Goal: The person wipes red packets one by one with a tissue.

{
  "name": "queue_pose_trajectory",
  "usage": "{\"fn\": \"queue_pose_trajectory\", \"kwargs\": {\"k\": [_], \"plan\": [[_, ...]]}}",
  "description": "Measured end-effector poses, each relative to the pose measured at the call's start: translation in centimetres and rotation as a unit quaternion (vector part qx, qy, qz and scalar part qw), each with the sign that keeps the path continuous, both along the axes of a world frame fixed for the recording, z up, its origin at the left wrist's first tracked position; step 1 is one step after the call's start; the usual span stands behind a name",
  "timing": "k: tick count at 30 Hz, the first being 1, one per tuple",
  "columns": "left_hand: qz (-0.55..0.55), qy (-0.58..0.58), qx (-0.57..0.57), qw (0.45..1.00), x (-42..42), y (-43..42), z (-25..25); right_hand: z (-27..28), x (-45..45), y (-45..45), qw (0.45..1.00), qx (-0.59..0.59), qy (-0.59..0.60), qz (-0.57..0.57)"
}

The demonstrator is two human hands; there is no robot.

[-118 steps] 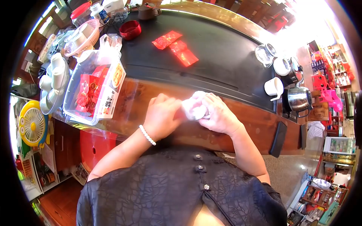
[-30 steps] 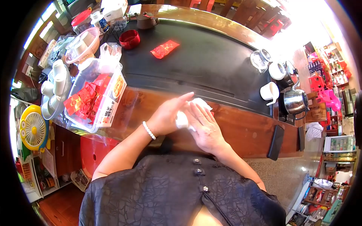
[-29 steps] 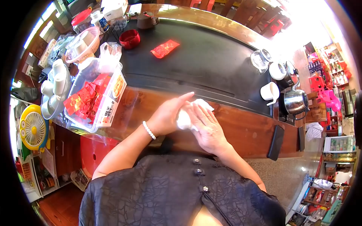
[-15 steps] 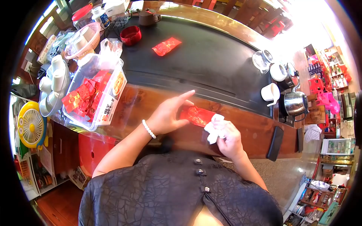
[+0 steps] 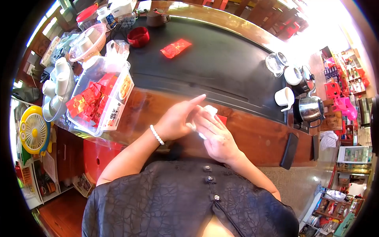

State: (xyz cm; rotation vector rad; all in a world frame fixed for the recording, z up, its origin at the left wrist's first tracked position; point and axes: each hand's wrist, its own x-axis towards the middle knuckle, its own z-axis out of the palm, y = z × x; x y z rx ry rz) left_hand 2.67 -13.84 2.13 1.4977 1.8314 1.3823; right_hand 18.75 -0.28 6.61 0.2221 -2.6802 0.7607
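Note:
A crumpled white tissue (image 5: 210, 110) is under the fingers of my right hand (image 5: 216, 136), which presses it over a red packet (image 5: 222, 119) at the table's front edge. Only a corner of that packet shows; the rest is hidden by my hands. My left hand (image 5: 178, 118), with a white bead bracelet at the wrist, touches or nearly touches my right fingers. Its index finger stretches out, and its thumb end is partly covered. A second red packet (image 5: 176, 48) lies flat on the dark tray (image 5: 221, 67).
To the left stands a clear plastic box (image 5: 128, 81) of red wrappers, beside baskets of white cups. A red bowl (image 5: 138, 36) and a brown teapot (image 5: 156, 18) sit at the back. On the right are a white cup (image 5: 282, 96), a steel kettle (image 5: 310, 108) and a black phone (image 5: 289, 151).
My right hand has moved left with the tissue, across the red packet to my left hand, and now covers most of the packet. My left hand has barely moved.

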Motion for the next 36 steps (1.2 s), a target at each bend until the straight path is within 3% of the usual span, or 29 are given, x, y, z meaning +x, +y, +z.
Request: {"fn": "queue_pose_trajectory", "kwargs": {"k": [9, 14, 17, 20, 26, 33, 36], "plan": [[-0.025, 0.094, -0.006, 0.995, -0.2, 0.5, 0.5, -2.9, 4.5, 1.7, 0.993, -0.018, 0.028, -0.117], [0.029, 0.188, -0.035, 0.981, 0.3, 0.4, 1.8, -3.3, 4.5, 1.8, 0.984, -0.063, 0.052, -0.156], [0.042, 0.197, -0.088, 0.976, 0.5, 0.7, 2.9, -3.2, 4.6, 1.9, 0.984, -0.085, 0.054, -0.144], [0.031, 0.103, -0.047, 0.993, 1.3, 1.1, 2.9, -3.3, 5.0, 2.2, 0.980, -0.116, 0.049, -0.152], [0.067, 0.190, 0.037, 0.979, 1.8, 0.6, 2.2, -3.2, 5.1, 2.3, 0.971, -0.165, 0.058, -0.166], [-0.013, 0.154, 0.030, 0.988, 2.1, -2.4, 2.9, -3.9, 5.7, 2.7, 0.958, -0.230, 0.045, -0.166], [-0.052, 0.162, 0.009, 0.985, 2.4, -3.6, 2.6, -3.5, 6.3, 3.4, 0.928, -0.337, 0.034, -0.155]]}}
